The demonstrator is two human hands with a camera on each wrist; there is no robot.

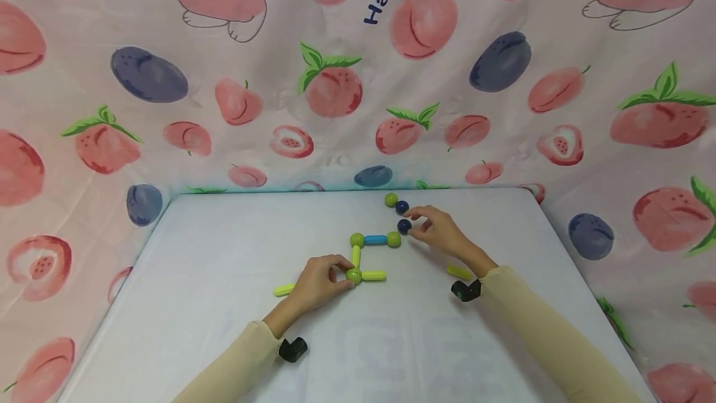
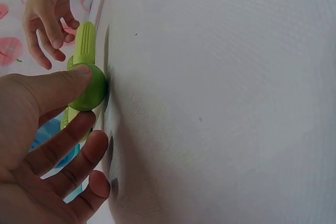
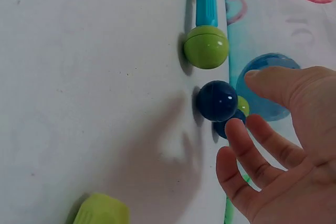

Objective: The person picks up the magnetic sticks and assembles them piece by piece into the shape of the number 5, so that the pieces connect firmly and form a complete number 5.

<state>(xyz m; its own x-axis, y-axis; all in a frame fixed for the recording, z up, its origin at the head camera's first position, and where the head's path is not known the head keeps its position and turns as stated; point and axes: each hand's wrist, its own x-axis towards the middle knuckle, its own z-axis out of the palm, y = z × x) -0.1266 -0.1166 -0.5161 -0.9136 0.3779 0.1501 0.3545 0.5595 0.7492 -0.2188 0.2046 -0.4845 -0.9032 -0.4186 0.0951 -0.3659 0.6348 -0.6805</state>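
On the white table (image 1: 224, 266) lies a flat figure of magnetic pieces: a blue stick (image 1: 375, 240) between two green balls, and a yellow-green stick (image 1: 355, 257) running down to a third green ball (image 1: 353, 276) that joins a yellow stick (image 1: 373, 276). My left hand (image 1: 341, 273) pinches that third green ball (image 2: 92, 87) between thumb and forefinger. My right hand (image 1: 416, 222) hovers with loosely spread fingers around a dark blue ball (image 1: 404, 226), just apart from it in the right wrist view (image 3: 217, 100).
A second dark blue ball (image 1: 401, 207) and a loose green ball (image 1: 391, 199) lie behind the right hand. Loose yellow sticks lie by the left hand (image 1: 284, 290) and by the right wrist (image 1: 460, 273). Fruit-print cloth (image 1: 358, 79) walls the table's back and sides.
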